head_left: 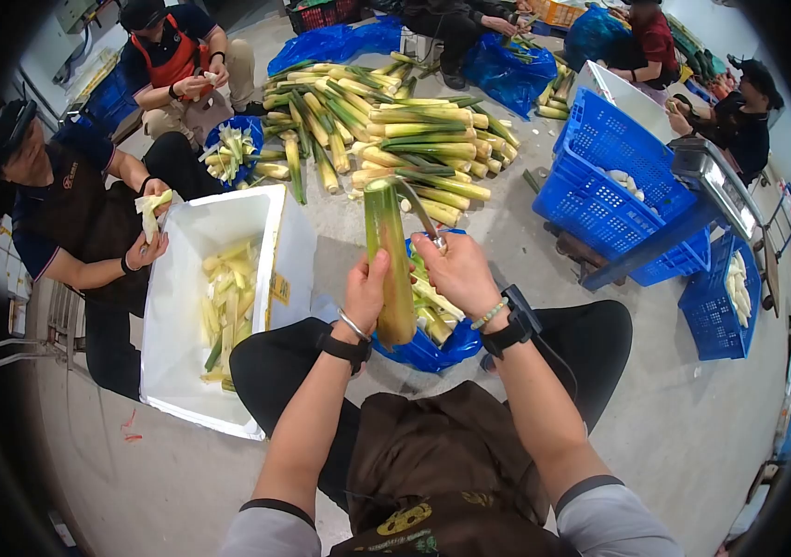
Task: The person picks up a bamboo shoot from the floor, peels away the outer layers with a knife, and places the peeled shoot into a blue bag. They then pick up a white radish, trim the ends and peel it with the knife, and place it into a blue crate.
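My left hand [366, 290] is closed round a thick green-and-yellow water bamboo shoot [392, 278], held almost upright with its cut end up. My right hand [458, 277] grips a knife with a curved blade [419, 210], which rises beside the top of the shoot. The handle is mostly hidden in my fingers. Below both hands, between my knees, a blue plastic bag [456, 349] holds green and pale husk pieces. Just beyond the shoot lies a large pile of similar unpeeled shoots [423, 139] on the floor.
At my left stands a white foam box [270, 218] with shoots and husks inside. Blue baskets [590, 209] stand at the right beside a scale [711, 172]; another basket [715, 320] holds pale peeled shoots. A co-worker [89, 213] sits beyond the box; several others work farther back.
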Motion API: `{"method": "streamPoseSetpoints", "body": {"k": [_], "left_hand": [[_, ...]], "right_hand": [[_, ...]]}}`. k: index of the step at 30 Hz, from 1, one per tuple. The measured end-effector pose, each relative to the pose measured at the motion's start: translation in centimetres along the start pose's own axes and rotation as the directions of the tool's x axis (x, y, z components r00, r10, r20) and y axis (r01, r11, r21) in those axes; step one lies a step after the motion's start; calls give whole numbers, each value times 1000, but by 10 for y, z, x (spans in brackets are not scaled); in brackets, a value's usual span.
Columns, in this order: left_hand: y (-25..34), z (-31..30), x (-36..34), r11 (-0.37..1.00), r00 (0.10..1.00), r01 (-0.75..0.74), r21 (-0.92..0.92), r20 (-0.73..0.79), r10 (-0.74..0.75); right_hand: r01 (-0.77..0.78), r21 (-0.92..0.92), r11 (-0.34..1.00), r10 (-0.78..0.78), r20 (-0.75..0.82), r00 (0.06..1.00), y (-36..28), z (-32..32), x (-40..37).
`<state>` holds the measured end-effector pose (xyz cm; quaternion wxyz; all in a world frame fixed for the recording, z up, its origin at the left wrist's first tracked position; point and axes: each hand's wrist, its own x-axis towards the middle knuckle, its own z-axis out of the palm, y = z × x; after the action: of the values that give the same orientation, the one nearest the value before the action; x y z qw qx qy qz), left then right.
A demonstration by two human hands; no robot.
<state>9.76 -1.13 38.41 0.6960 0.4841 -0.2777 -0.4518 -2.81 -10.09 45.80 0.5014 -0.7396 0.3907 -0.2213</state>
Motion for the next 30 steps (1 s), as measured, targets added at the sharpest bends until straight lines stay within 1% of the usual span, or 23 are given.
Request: {"method": "streamPoseSetpoints", "body": {"k": [2, 4, 5, 7, 8, 9, 10, 13, 14, 16, 17, 18, 19, 20, 21, 22, 23, 24, 25, 26, 27, 29, 30], "left_hand": [[1, 5, 0, 1000, 1000, -17, -5, -25, 17], [2, 8, 0, 1000, 998, 1, -31, -70, -3], [-5, 2, 4, 998, 995, -7, 62, -99, 13], [-20, -9, 13, 969, 988, 6, 246, -149, 31], [-19, -11, 16, 994, 989, 21, 106, -150, -4], [-3, -5, 19, 999, 988, 30, -35, -148, -35], [7, -2, 24, 983, 988, 32, -178, -143, -58], [9, -11, 31, 993, 969, -13, -121, -248, -17], [11, -15, 32, 985, 964, -21, -169, -265, -24], [15, -24, 41, 944, 951, -65, -323, -306, -39], [17, -28, 44, 913, 946, -84, -398, -321, -53], [19, -32, 44, 906, 949, -90, -413, -311, -48], [22, -30, 43, 921, 960, -71, -384, -278, -42], [24, -27, 39, 934, 968, -50, -353, -246, -41], [24, -25, 35, 947, 976, -26, -319, -212, -44], [11, -28, 35, 952, 984, 47, -303, -149, -96], [5, -25, 33, 963, 984, 75, -259, -134, -113], [-1, -19, 30, 971, 984, 102, -215, -119, -129], [-6, -10, 26, 977, 983, 129, -170, -106, -148], [-10, 0, 21, 973, 986, 106, -203, -105, -129], [-10, 13, 16, 978, 988, 77, -194, -117, -100], [-11, 31, 11, 984, 988, 16, -175, -146, -42], [-16, 30, 11, 984, 990, 6, -180, -135, -31]], "right_hand": [[-9, -24, 1000, 9, 13, 1000, -4, 3, 1], [28, -54, 998, -29, -26, 999, 11, 11, 7], [38, -65, 997, -41, -46, 998, 19, 15, 7], [-19, -99, 995, 18, -16, 1000, 20, 22, -10], [-46, -115, 992, 46, -3, 999, 20, 27, -19], [-41, -138, 990, 44, 15, 999, 29, 35, -35], [-81, -127, 989, 82, -1, 997, 39, 43, -51], [-180, -140, 974, 180, -16, 984, 49, 48, -98], [-207, -181, 962, 218, 44, 975, 55, 45, -109], [-247, -268, 931, 293, 148, 945, 68, 33, -121], [-220, -276, 936, 266, 139, 954, 72, 25, -120], [-195, -285, 938, 240, 133, 962, 77, 17, -117], [-168, -296, 940, 213, 129, 968, 79, 10, -113], [-206, -112, 972, 217, 98, 971, 80, 3, -101], [-102, -61, 993, 105, 54, 993, 67, -5, -86], [-16, 7, 1000, 16, 17, 1000, 55, -12, -72], [81, 59, 995, -79, -29, 996, 56, -12, -54], [59, 95, 994, -54, -51, 997, 50, -13, -41], [78, 81, 994, -75, -41, 996, 49, -11, -29], [97, 68, 993, -95, -28, 995, 50, -9, -18], [117, 56, 992, -117, -12, 993, 51, -6, -12], [93, -10, 996, -93, -3, 996, 43, -7, -12], [82, -44, 996, -82, 4, 997, 41, -6, -11]]}}
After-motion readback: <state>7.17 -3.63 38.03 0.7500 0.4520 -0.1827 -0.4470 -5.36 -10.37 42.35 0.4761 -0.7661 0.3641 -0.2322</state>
